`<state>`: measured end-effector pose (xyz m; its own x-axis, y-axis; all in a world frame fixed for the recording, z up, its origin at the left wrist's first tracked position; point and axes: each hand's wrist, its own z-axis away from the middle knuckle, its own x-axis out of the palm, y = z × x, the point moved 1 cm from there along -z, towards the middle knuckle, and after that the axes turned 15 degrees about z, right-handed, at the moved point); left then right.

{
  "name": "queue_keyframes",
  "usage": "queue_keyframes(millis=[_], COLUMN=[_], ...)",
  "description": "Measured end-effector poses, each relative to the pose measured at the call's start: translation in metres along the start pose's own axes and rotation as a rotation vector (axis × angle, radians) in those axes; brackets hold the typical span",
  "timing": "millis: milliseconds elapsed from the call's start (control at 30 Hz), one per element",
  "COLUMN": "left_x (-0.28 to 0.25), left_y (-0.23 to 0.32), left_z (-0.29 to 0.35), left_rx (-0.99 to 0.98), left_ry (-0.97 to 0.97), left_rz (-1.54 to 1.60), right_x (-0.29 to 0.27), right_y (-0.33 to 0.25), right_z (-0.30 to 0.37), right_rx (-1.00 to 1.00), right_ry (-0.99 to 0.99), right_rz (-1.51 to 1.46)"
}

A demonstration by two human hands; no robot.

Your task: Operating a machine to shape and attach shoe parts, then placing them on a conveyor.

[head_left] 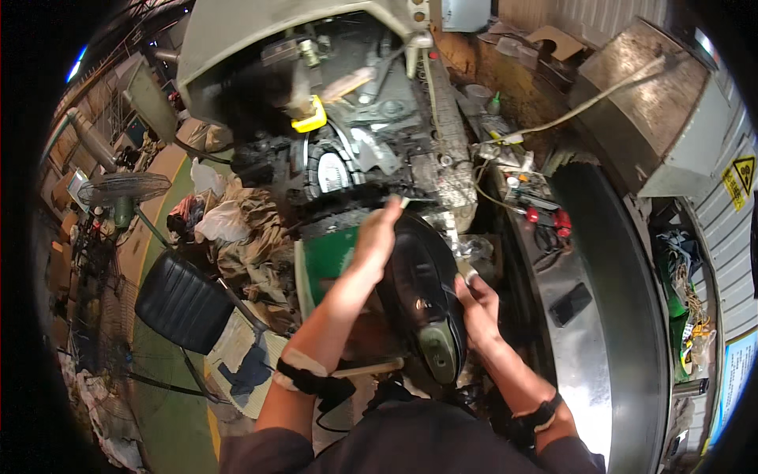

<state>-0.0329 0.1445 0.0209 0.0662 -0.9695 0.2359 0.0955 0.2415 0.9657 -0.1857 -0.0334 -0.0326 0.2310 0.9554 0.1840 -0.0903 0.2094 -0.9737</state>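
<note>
- A long, black, rounded piece (414,272), shoe-like in outline, lies between the person's two bare hands, its grey-green end panel (437,355) nearest the body.
- The left hand (374,243) lies along the piece's left edge, fingers close together and pointing away from the body; whether they grip it cannot be told.
- The right hand (477,310) has its fingers bent in at the right edge, a small pale item (467,271) at their tips; which of the two it closes on is unclear.
- Progress, as a judgement: handling seems under way, with both hands at the piece and it not yet put aside; how much is finished or left does not show.
- Just left of the left hand is a green panel (328,257); beyond its fingertips stands a dark machine (387,150) with a bright yellow part (313,118).
- Right of the right hand, a metal bench (572,355) carries a dark flat slab (570,305) and, farther off, red-ended items (562,223).
</note>
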Motion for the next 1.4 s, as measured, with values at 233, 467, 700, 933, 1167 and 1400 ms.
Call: queue_keyframes(millis=[233,467,700,933,1167,1400], left_x=[-0.111,-0.130,-0.127,-0.131,-0.129,-0.133], left_y=[0.053,0.030,0.032,-0.002,-0.013,-0.034], left_z=[0.005,-0.030,-0.075,-0.101,-0.104,-0.114], left_rx=[-0.102,-0.247,-0.315,-0.321,-0.219,-0.042], left_ry=[0.053,0.217,0.374,0.309,0.461,0.502], left_rz=[0.594,0.728,0.864,0.988,0.787,0.654], right_x=[0.141,0.205,0.210,0.202,0.203,0.199], right_y=[-0.001,0.002,0.033,0.051,0.054,0.069], right_z=[-0.098,-0.159,-0.210,-0.228,-0.231,-0.245], right_rx=[0.069,0.073,0.127,0.144,0.127,0.094], right_ry=[0.027,0.005,0.040,0.097,0.132,0.098], right_rz=[-0.169,-0.299,-0.337,-0.238,-0.173,-0.093])
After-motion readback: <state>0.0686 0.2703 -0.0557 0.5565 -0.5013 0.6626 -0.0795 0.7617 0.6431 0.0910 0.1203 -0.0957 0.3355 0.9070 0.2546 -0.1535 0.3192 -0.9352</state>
